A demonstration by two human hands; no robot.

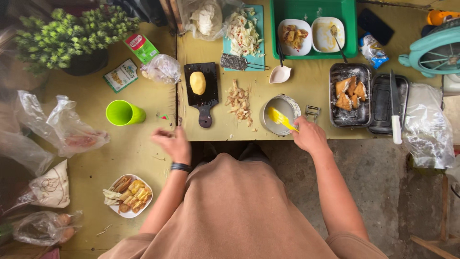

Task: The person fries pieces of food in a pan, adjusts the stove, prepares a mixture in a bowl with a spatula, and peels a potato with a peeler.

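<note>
Gripping yellow spatula point(281, 118) by handle end: right hand point(309, 135) closed round it, blade inside small metal pot point(280, 115) just ahead. Spatula judged light, flexible, possibly slick; pot rigid, steady at rim. Peeler point(312, 112) beside knuckles. Left hand point(171, 142) blurred, apparently empty, well apart, near green cup point(123, 113).

pot point(282, 106): dull metal | spatula point(279, 117): glossy yellow plastic | board point(203, 86): matt dark wood | cup point(123, 113): smooth green plastic
</note>
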